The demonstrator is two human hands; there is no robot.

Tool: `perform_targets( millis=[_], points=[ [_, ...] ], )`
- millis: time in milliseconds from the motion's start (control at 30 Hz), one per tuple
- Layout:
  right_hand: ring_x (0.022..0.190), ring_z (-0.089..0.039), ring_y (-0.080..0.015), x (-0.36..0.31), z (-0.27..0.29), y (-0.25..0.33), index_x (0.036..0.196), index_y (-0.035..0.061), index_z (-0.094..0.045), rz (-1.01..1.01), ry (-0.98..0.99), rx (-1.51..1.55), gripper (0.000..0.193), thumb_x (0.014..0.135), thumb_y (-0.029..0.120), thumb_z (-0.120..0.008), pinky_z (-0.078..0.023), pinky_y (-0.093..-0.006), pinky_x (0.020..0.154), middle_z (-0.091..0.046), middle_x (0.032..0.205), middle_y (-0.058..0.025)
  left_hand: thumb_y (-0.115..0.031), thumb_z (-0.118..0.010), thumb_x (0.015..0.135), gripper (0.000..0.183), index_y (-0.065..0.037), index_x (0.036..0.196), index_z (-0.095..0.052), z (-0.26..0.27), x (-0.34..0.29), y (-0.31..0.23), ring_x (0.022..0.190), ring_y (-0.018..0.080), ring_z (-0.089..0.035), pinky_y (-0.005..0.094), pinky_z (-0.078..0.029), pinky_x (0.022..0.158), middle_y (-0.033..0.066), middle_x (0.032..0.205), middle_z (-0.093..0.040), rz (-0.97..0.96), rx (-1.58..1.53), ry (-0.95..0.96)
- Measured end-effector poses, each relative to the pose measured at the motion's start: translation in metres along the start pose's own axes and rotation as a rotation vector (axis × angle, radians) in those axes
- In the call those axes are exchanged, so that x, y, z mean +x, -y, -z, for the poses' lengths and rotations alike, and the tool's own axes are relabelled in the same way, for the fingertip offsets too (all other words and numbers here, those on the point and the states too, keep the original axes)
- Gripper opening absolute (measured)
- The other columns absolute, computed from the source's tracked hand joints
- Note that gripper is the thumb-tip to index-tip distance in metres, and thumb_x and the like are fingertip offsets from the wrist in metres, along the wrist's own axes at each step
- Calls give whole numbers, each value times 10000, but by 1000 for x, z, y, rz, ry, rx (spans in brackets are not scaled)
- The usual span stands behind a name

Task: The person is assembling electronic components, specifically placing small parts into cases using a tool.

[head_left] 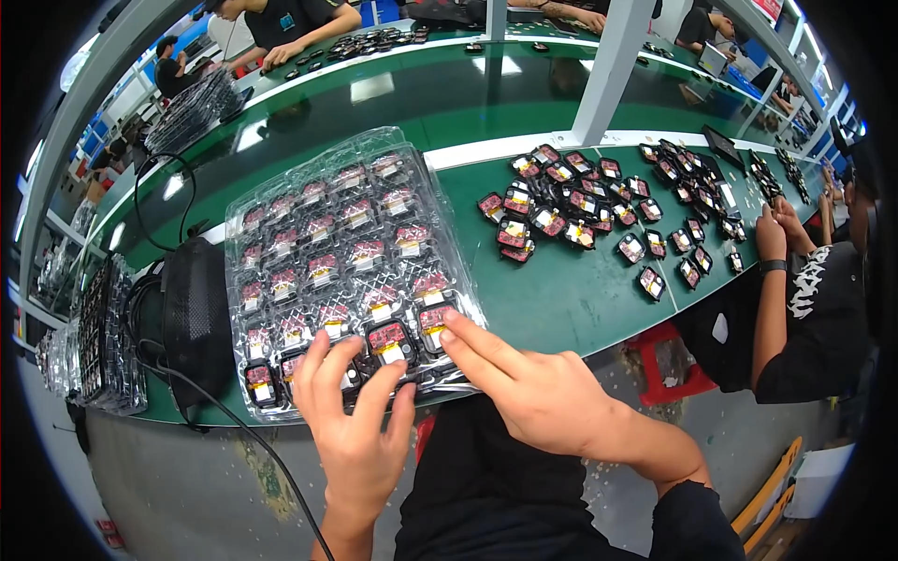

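Note:
A clear plastic blister tray (440,201) lies on the green bench, on what looks like more such trays. Rows of small black square device housings with red circuit boards, silver parts and yellow tape sit in its pockets. Over the nearest row, my left hand (351,421) has its fingers curved and apart around a housing (388,343), gripping nothing that I can see. My right hand (552,397) stretches its index and middle fingers onto the housing at the row's right end (432,320). My right thumb is hidden beneath the hand.
Many loose housings (580,201) lie piled on the bench to the right. On the left stand a black mesh bag (196,309), a black cable (253,435) and stacked trays (103,327). A conveyor (543,89) and a white post (608,75) lie beyond. A co-worker (814,309) sits at right.

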State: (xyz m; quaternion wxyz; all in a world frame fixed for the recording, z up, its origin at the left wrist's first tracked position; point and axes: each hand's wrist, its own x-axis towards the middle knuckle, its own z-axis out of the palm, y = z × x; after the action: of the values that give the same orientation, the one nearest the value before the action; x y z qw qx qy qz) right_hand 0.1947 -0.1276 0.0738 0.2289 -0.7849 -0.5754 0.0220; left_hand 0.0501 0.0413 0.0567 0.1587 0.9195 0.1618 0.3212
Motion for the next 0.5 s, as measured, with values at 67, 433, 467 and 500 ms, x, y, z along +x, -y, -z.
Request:
perform_targets(
  millis=[67, 433, 467, 500],
  points=[
    [765, -756, -242, 1, 1, -3, 1443, 44, -582, 12, -43, 30, 641, 810, -52, -612, -578, -343, 551, -548, 1552, -116, -108, -853, 766, 291, -126, 1045, -770, 1, 7, -1, 1383, 409, -481, 589, -340, 1139, 120, 1299, -624, -40, -23, 3],
    [701, -726, -226, 5, 1, -20, 1343, 82, -633, 92, -105, -65, 569, 781, -4, -666, -582, -357, 549, -593, 1511, -65, -179, -853, 773, 222, -123, 966, -759, -4, 31, 0, 1307, 395, -556, 613, -401, 1100, 97, 1244, -659, -305, 59, 87],
    [701, -722, -226, 6, 1, -20, 1343, 86, -634, 92, -112, -65, 579, 773, -6, -671, -582, -356, 553, -598, 1504, -60, -184, -846, 779, 216, -121, 967, -759, -5, 32, 0, 1295, 388, -567, 611, -409, 1095, 90, 1224, -666, -319, 72, 75],
    [700, -717, -226, 6, 0, -21, 1343, 89, -635, 93, -118, -65, 588, 765, -8, -676, -583, -354, 556, -603, 1497, -54, -184, -846, 779, 216, -121, 967, -759, -5, 32, 0, 1295, 388, -567, 611, -409, 1095, 90, 1224, -666, -317, 73, 75]
  ],
)
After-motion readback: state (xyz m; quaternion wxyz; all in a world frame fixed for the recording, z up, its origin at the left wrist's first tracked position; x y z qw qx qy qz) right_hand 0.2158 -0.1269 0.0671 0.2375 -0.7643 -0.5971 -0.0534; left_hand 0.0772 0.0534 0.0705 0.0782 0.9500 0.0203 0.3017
